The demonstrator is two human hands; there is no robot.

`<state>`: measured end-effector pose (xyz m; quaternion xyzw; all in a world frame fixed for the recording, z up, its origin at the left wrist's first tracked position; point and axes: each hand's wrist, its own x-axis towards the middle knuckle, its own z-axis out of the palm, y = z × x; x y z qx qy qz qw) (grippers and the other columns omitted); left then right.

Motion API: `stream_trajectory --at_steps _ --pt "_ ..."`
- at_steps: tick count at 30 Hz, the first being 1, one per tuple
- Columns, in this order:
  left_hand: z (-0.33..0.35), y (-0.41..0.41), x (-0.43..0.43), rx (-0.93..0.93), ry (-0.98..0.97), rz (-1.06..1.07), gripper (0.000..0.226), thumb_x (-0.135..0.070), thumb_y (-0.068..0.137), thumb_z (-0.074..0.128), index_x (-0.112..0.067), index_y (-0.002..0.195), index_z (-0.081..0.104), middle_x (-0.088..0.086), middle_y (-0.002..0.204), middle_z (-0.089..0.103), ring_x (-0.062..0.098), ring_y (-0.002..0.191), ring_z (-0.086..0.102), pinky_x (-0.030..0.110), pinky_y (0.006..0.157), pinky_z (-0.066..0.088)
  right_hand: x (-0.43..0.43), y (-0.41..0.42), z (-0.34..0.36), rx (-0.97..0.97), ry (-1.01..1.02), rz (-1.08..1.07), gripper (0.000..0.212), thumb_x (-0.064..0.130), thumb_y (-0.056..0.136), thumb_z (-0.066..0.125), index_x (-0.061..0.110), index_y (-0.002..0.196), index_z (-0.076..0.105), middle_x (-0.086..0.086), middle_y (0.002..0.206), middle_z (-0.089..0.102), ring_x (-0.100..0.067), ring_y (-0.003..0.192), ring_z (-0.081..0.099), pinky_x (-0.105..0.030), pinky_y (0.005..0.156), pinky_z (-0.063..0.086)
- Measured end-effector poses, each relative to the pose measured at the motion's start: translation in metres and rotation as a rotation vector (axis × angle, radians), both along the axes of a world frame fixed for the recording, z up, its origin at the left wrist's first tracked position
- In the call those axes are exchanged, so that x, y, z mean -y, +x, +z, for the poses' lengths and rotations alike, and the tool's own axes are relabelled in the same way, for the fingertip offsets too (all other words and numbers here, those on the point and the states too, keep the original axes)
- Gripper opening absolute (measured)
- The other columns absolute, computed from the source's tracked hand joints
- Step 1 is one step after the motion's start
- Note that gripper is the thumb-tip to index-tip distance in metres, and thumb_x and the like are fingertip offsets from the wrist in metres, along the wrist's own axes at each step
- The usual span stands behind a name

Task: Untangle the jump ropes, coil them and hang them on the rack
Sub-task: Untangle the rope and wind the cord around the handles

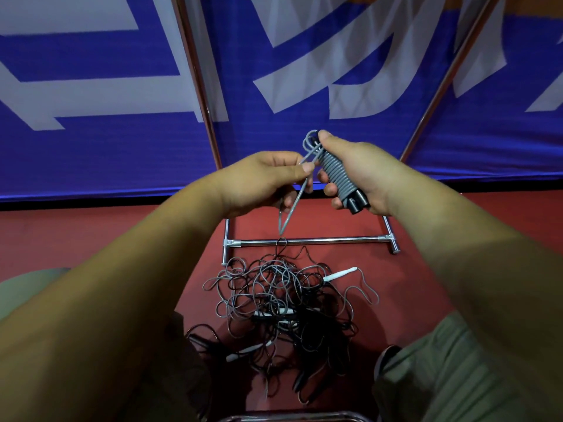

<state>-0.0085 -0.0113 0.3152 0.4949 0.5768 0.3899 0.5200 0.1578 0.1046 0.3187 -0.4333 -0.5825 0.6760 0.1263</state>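
Right hand [362,175] grips one grey rope [335,175] coiled round two black handles [357,204]; left hand [262,181] pinches its loose loop.

Dim, bluish indoor light, strong wide-angle bending at the edges, soft focus, slight glare on chrome tube [307,240]

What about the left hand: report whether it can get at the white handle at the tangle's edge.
Probably not yet: the left hand pinches the grey rope. The white handle lies uncovered on the floor, so once freed, the way down looks open.
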Motion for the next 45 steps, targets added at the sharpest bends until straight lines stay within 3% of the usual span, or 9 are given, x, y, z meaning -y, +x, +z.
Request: stream_trajectory --at_steps 9,13,22,27,29,32,36,40,45 --pt "-0.009 -0.012 -0.001 -0.576 -0.082 -0.152 0.024 -0.036 0.111 0.049 -0.029 0.104 0.072 -0.006 0.084 0.068 0.015 0.073 0.054 0.037 0.075 0.047 0.006 0.004 0.0 0.045 -0.033 0.111 0.044 0.056 0.099 0.065 0.014 0.108 0.065 -0.01 0.08 0.064 -0.019 0.053 0.052 -0.031 0.053 0.044" --pt "-0.019 -0.011 0.0 -0.767 -0.097 -0.193 0.026 -0.037 0.111 0.05 -0.04 0.088 0.062 -0.001 0.089 0.066 0.005 0.069 0.057 0.019 0.069 0.046 0.02 0.004 0.003 0.091 -0.154 0.321 0.042 0.053 0.1 0.058 0.012 0.106 0.062 -0.007 0.074 0.057 -0.015 0.051 0.044 -0.025 0.047 0.038" --pt "-0.015 -0.022 0.001 -0.688 0.07 -0.243 0.027 -0.005 0.098 0.065 -0.03 0.092 0.071 -0.004 0.09 0.075 0.015 0.085 0.069 0.03 0.078 0.056 0.037 0.008 0.003 0.186 -0.355 0.58 0.052 0.052 0.104 0.052 0.003 0.109 0.07 -0.007 0.07 0.057 -0.011 0.044 0.041 -0.02 0.04 0.036" --pt "-0.012 -0.015 -0.004 -0.713 0.109 -0.293 0.019 -0.014 0.101 0.068 -0.028 0.107 0.079 -0.018 0.097 0.075 -0.005 0.091 0.068 0.018 0.086 0.053 0.044 0.008 -0.005 0.336 -0.341 0.715 0.047 0.045 0.108 0.054 -0.001 0.107 0.065 -0.014 0.075 0.065 -0.015 0.046 0.046 -0.022 0.041 0.04" --pt "-0.01 -0.014 -0.005 -0.791 0.213 -0.28 0.018 -0.014 0.099 0.072 -0.026 0.107 0.081 -0.015 0.098 0.073 0.0 0.092 0.068 0.025 0.087 0.054 0.043 0.007 -0.011 0.419 -0.25 0.702 0.05 0.047 0.108 0.056 0.0 0.091 0.062 -0.01 0.068 0.064 -0.015 0.046 0.049 -0.023 0.042 0.043" --pt "-0.005 -0.015 -0.006 -0.925 0.396 -0.283 0.017 -0.015 0.09 0.081 -0.027 0.101 0.085 -0.009 0.091 0.069 0.009 0.082 0.066 0.031 0.076 0.055 0.038 0.003 -0.025 0.483 -0.077 0.606 0.052 0.054 0.103 0.062 0.004 0.118 0.066 -0.006 0.074 0.063 -0.015 0.052 0.054 -0.026 0.048 0.047" --pt "0.004 -0.012 -0.005 -1.095 0.283 -0.291 0.023 -0.026 0.099 0.071 -0.026 0.12 0.08 -0.007 0.098 0.06 0.009 0.091 0.054 0.035 0.088 0.051 0.026 0.0 -0.033 0.421 0.011 0.359 0.045 0.055 0.102 0.064 0.012 0.115 0.067 -0.006 0.077 0.064 -0.014 0.051 0.056 -0.028 0.051 0.052" --pt "0.005 -0.01 -0.001 -1.002 0.225 -0.176 0.031 -0.036 0.106 0.058 -0.033 0.133 0.072 0.0 0.108 0.062 0.013 0.1 0.057 0.034 0.093 0.049 0.02 -0.003 -0.032 0.275 0.019 0.181 0.038 0.052 0.102 0.066 0.014 0.107 0.06 -0.008 0.08 0.063 -0.015 0.052 0.057 -0.031 0.052 0.053" --pt "0.006 -0.017 -0.004 -0.731 0.166 0.201 0.029 -0.02 0.094 0.078 -0.03 0.122 0.079 -0.022 0.088 0.067 -0.013 0.071 0.061 0.005 0.066 0.043 0.02 -0.01 -0.027 0.042 -0.028 0.082 0.026 0.041 0.102 0.07 0.018 0.11 0.058 -0.008 0.086 0.06 -0.016 0.056 0.058 -0.034 0.056 0.054"
